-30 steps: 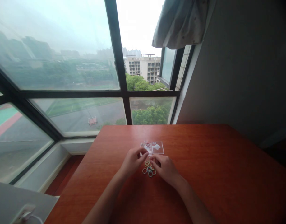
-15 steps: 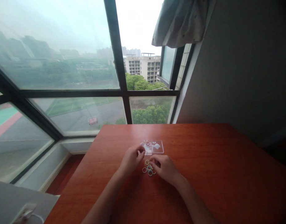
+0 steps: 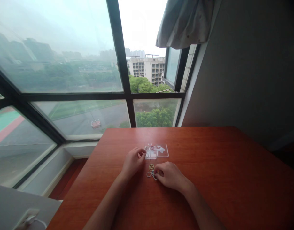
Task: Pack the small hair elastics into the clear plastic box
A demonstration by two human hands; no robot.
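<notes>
Low in the middle of the frame, both hands work close together on the red-brown surface (image 3: pixel 221 179). A small cluster of coloured rings (image 3: pixel 151 167) lies flat between them. Just beyond it sits a clear flat case (image 3: pixel 161 151), with a few more small pieces inside its left half.

The left hand (image 3: pixel 133 161) is loosely curled with its fingertips at the case's left edge, a hold that would keep so light a piece from sliding. The right hand (image 3: pixel 170 175) rests knuckles up, and its fingertips are tucked down onto the right side of the cluster. The loose rings lie between the two hands and right in front of the case, within a finger's reach of either hand.

The rings are too small to count or to tell their material. The right fingers cover part of the cluster, so it is unclear whether they are pinched on a ring or only pressing on it. It is equally unclear whether the left thumb and forefinger are closed on anything. The case's contents read only as specks of colour and a white shape.

In the lower left corner of the frame, a white object with a cable (image 3: pixel 27 218) is cut off by the edge.
</notes>
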